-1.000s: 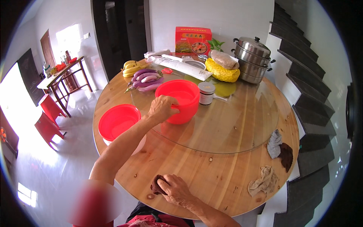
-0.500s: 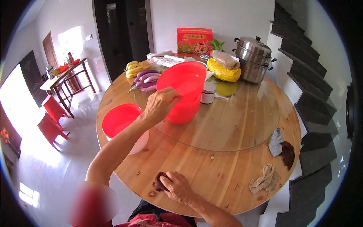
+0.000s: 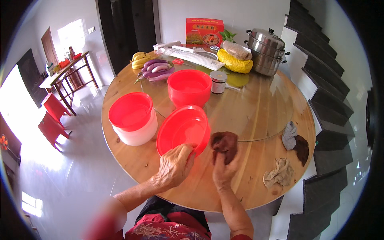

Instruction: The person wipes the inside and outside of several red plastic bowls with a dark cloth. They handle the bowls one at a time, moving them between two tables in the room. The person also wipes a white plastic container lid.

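My left hand point(image 3: 175, 166) grips the near rim of a red plastic bowl point(image 3: 183, 129), tilted up on the round wooden table point(image 3: 256, 140) with its inside facing me. My right hand point(image 3: 224, 171) holds a crumpled dark brown cloth point(image 3: 225, 143) just right of that bowl, close to its rim. A second stack of red bowls point(image 3: 189, 87) stands upright further back on the glass turntable point(image 3: 256, 108).
A red bowl on a white tub point(image 3: 134, 119) sits at the left. At the back are purple eggplants point(image 3: 157, 69), bananas point(image 3: 139, 59), a small jar point(image 3: 218, 82), a yellow bag point(image 3: 236, 63), a steel steamer pot point(image 3: 265, 51) and a red box point(image 3: 204, 32). Rags point(image 3: 294, 139) lie right.
My left hand has lifted one red bowl off the stack and brought it close to me, tilted. My right hand has raised the brown cloth off the table beside it.
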Tool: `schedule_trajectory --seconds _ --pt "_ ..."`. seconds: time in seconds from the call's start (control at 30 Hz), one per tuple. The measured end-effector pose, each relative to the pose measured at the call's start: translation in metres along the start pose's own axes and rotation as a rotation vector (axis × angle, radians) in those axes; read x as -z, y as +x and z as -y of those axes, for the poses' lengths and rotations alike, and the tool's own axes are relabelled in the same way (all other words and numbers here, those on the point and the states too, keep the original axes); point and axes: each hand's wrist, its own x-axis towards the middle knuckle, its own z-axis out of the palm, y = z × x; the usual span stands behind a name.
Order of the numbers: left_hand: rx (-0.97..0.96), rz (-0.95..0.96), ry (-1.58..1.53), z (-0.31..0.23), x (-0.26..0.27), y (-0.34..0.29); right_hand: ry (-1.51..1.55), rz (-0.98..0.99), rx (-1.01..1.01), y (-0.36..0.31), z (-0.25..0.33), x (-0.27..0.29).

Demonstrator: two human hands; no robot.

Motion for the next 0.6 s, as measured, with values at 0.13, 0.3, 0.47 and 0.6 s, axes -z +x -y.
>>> schedule_trajectory --seconds 0.13,0.3,0.47,0.6 --pt "0.195 0.085 -0.067 -0.001 -0.013 -0.030 -0.224 0.175 0.290 -0.028 0.006 -0.024" --pt "0.074 0.140 -0.017 0.001 -0.013 -0.053 0.329 0.274 -0.199 -0.006 0.026 -0.029" --pt "-0.191 0.286 0.183 0.005 -0.020 -0.069 0.169 0.352 -0.206 0.008 0.019 -0.021" --pt "-0.172 0.057 0.233 -0.010 0.003 -0.050 0.132 0.237 -0.296 0.011 0.006 -0.007"
